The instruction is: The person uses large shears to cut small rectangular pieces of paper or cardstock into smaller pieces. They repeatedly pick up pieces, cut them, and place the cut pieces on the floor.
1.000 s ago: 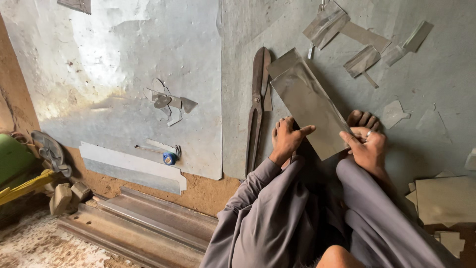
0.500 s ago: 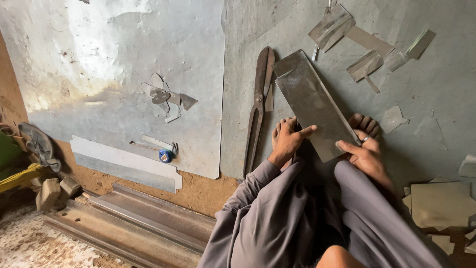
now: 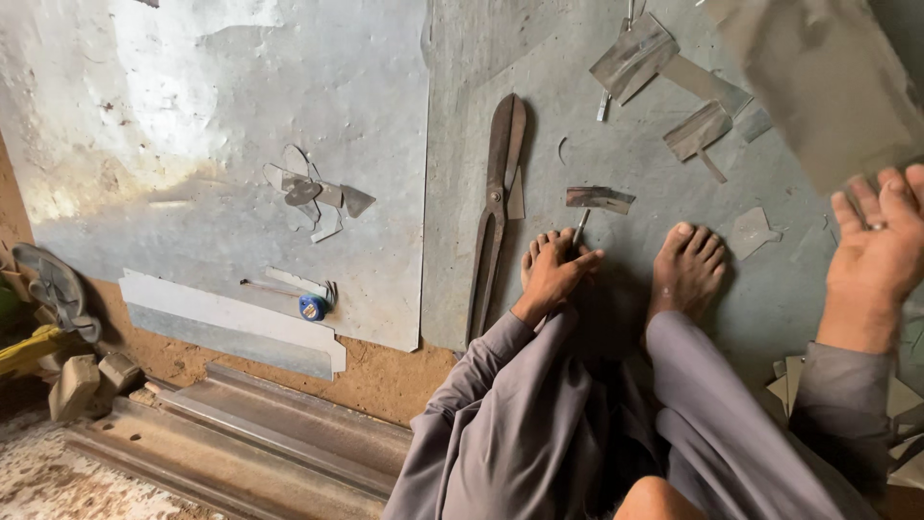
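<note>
Grey metal sheet (image 3: pixel 818 87) blurred, tilted above open right hand (image 3: pixel 881 246)

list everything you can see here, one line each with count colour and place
metal sheets: two, grey, laid on the floor
tin snips: one, rusty brown, left of the feet
metal offcuts: several, grey, strewn across the sheets
blurred sheet piece: one, grey, top right above the right hand
tape measure: one, blue, lower left sheet edge
steel rail: one, rusty, bottom left
feet: two, bare, on the sheet
left hand: resting on left foot
right hand: raised, open
</note>
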